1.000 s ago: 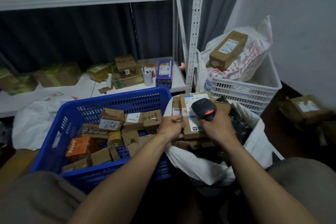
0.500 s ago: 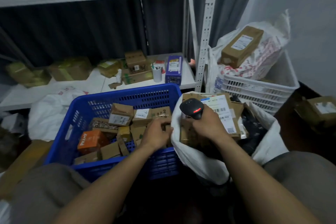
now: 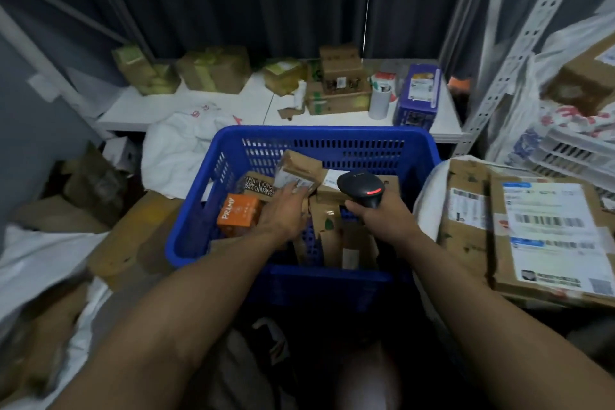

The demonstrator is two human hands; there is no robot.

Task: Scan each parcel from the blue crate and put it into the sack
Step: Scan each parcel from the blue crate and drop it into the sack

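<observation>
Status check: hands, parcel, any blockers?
Left hand in blue crate, touching labelled parcel, grip unclear. Right hand holds scanner over crate. Sack at right, large parcels already in it. Path looks clear.

The crate (image 3: pixel 332 135) is bright blue. The parcels (image 3: pixel 301 165) in it are brown with white labels. Among them are an orange box (image 3: pixel 238 215) lettered in white and a black box (image 3: pixel 258 185) with what seems to be white lettering. The scanner (image 3: pixel 361 188) is black with a red light. The sack (image 3: pixel 429 190) is white. Its top parcel (image 3: pixel 549 233) is brown, with blue bands and black barcodes on its white label.
</observation>
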